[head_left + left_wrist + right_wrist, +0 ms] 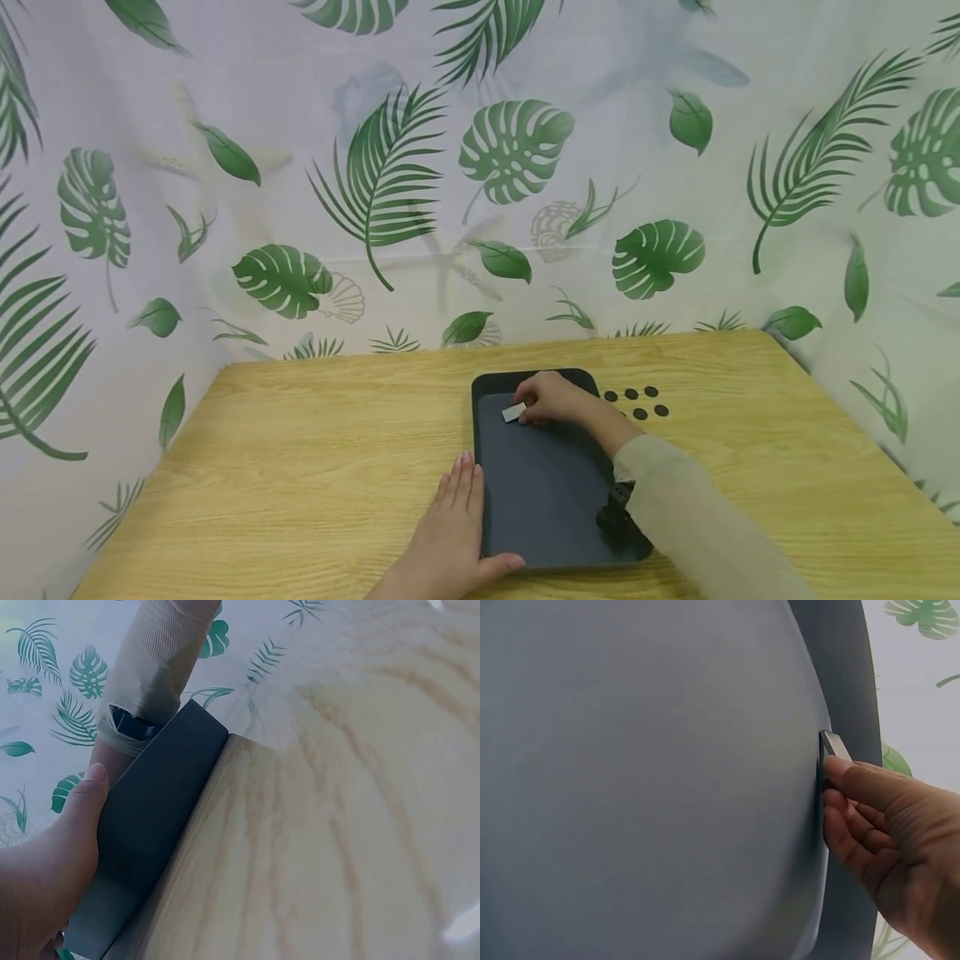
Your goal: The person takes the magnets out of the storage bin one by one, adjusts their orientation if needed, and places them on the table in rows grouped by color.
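A dark grey rectangular tray with raised sides lies on the table. My right hand reaches over its far end and pinches a small white rectangular piece between thumb and fingers. In the right wrist view, the piece stands close to the tray floor near the side wall, its pale edge showing. My left hand lies along the tray's left side, fingers straight and thumb out by the near corner. The left wrist view shows that thumb against the tray's outer wall.
Several small black discs lie on the table just right of the tray's far end; the right forearm partly covers this group. Wood-grain table surrounds the tray. A leaf-patterned cloth hangs behind the table and along its sides.
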A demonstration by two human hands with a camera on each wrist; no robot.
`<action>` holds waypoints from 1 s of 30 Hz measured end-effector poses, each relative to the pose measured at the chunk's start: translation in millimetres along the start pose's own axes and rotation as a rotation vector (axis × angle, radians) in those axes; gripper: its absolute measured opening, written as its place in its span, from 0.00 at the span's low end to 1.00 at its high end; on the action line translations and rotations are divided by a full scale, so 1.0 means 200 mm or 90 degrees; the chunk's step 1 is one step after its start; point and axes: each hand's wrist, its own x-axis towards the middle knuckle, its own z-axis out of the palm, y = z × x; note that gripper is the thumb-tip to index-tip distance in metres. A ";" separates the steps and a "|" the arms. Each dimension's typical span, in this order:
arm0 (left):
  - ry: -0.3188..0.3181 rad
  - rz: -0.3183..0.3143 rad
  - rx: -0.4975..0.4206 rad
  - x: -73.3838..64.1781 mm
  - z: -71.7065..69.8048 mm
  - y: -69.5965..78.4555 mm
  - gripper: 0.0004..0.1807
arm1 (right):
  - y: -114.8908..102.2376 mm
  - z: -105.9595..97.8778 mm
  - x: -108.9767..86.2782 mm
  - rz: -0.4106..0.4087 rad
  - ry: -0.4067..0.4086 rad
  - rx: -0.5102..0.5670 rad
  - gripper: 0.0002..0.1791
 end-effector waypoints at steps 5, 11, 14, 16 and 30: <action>0.001 0.002 0.003 0.00 0.00 0.00 0.57 | -0.01 -0.02 0.00 -0.052 -0.022 -0.121 0.11; 0.009 0.005 -0.002 0.00 0.00 0.01 0.57 | -0.03 -0.03 -0.01 -0.076 -0.039 -0.185 0.05; 0.007 0.004 -0.001 0.00 0.01 0.01 0.57 | -0.04 -0.02 -0.02 -0.083 -0.041 -0.185 0.05; 0.005 0.003 0.002 0.01 0.01 0.00 0.57 | -0.04 -0.02 -0.03 -0.088 -0.041 -0.182 0.05; 0.021 0.010 0.014 0.01 0.02 0.00 0.57 | -0.08 -0.05 -0.08 -0.159 -0.035 -0.171 0.05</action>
